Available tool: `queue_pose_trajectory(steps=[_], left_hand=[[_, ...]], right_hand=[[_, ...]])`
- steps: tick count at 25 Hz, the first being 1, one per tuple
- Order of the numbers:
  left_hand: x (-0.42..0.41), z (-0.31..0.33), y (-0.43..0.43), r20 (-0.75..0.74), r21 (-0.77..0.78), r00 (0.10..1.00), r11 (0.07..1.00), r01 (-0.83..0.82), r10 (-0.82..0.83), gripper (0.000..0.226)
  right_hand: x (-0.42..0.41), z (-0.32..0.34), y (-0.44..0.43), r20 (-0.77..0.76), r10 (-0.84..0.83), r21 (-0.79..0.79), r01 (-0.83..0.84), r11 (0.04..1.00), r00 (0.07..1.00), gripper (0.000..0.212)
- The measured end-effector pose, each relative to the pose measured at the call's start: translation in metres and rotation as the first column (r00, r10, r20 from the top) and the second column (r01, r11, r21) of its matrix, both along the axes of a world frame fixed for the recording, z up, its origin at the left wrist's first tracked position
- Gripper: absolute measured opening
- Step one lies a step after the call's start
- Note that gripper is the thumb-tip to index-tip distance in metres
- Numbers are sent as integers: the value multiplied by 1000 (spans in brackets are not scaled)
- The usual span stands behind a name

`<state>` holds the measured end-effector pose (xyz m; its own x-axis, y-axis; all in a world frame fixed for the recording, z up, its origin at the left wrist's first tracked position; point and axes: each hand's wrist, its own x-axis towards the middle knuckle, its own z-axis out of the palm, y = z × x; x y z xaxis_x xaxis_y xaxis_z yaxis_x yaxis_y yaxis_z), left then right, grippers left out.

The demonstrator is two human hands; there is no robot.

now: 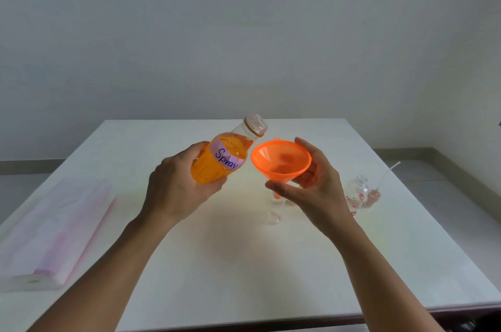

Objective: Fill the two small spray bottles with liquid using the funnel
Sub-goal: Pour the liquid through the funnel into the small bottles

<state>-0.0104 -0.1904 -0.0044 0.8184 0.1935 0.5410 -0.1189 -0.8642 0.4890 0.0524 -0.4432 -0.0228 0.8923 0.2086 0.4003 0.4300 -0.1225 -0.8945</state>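
Observation:
My left hand point(180, 185) grips a clear bottle of orange liquid point(225, 155) with a purple "Spray" label. It is uncapped and tilted, mouth up and to the right, beside the funnel's rim. My right hand point(311, 188) holds the orange funnel point(280, 159) by its cone. The funnel's spout points down at a small clear bottle point(279, 199) that my hand mostly hides. A second small spray bottle point(357, 194) with red flowers stands open to the right, with its pump head and dip tube point(375, 194) beside it.
A small clear cap point(272, 218) lies on the white table point(244, 264) in front of the funnel. A roll of pink-and-white wipes in plastic point(54, 234) lies along the table's left side. The table's front edge is near my arms.

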Motion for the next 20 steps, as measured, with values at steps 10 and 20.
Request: queue_pose_trajectory(steps=[10, 20], left_hand=[[13, 22, 10, 32, 297, 998, 953, -56, 48, 72], [16, 34, 9, 80, 426, 997, 904, -43, 10, 68]], right_hand=[[1, -4, -5, -13, -12, 10, 13, 1000, 1000, 102], [2, -5, -6, -2, -17, -8, 17, 1000, 1000, 100]])
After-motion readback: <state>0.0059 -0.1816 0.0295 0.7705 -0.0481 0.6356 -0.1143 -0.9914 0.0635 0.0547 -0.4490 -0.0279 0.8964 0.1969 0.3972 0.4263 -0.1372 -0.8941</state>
